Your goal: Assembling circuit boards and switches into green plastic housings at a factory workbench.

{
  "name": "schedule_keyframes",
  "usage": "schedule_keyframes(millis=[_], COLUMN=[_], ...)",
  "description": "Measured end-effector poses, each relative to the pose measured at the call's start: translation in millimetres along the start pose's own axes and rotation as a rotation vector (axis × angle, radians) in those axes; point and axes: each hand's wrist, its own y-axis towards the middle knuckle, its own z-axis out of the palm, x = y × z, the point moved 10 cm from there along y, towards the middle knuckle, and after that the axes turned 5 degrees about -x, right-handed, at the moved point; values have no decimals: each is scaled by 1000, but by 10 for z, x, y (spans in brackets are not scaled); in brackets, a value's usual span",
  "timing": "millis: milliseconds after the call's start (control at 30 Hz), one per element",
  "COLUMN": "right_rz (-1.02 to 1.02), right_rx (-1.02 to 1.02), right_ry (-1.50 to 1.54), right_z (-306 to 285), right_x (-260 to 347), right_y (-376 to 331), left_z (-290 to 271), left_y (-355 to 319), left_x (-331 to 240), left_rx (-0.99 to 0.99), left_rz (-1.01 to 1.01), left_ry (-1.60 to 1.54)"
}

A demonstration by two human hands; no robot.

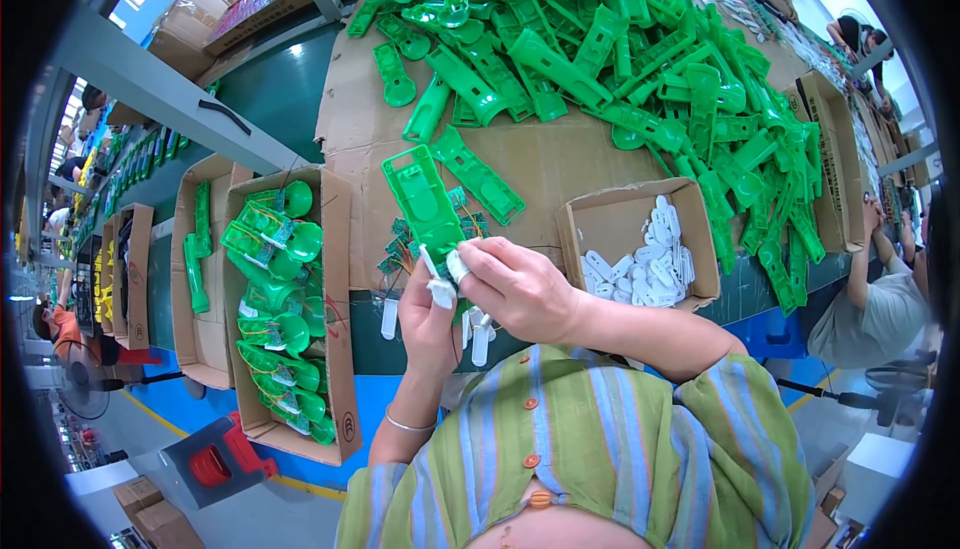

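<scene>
My left hand (428, 324) holds a green plastic handle shell (424, 204) upright by its lower end, over the front edge of the cardboard-covered table (560, 164). My right hand (518, 287) presses a small white plastic piece (457, 265) against the shell's lower end. Both thumbs wear white finger wraps. Small green circuit boards with wires (400, 247) lie just behind my hands.
A big heap of green shells (640, 59) covers the table's far side. A small box of white pieces (650, 254) stands at right. A long box of assembled green parts (285, 299) sits at left, more boxes beyond. Other people work at right and left.
</scene>
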Motion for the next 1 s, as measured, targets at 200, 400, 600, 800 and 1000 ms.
schedule_keyframes(millis=[200, 400, 600, 800, 1000], right_rz=[541, 915, 942, 730, 438], right_rx=[-173, -36, 84, 812, 738], right_ry=[548, 1094, 1349, 1115, 397], right_z=[-370, 178, 385, 758, 457], right_x=[-526, -574, -550, -95, -392], right_y=[21, -324, -317, -669, -596], left_z=[287, 267, 223, 386, 3], left_y=[-4, -76, -82, 99, 183], left_x=[-202, -305, -311, -432, -542], left_rx=[80, 30, 17, 185, 239], left_rz=[33, 137, 118, 9, 142], left_ry=[37, 106, 98, -122, 834])
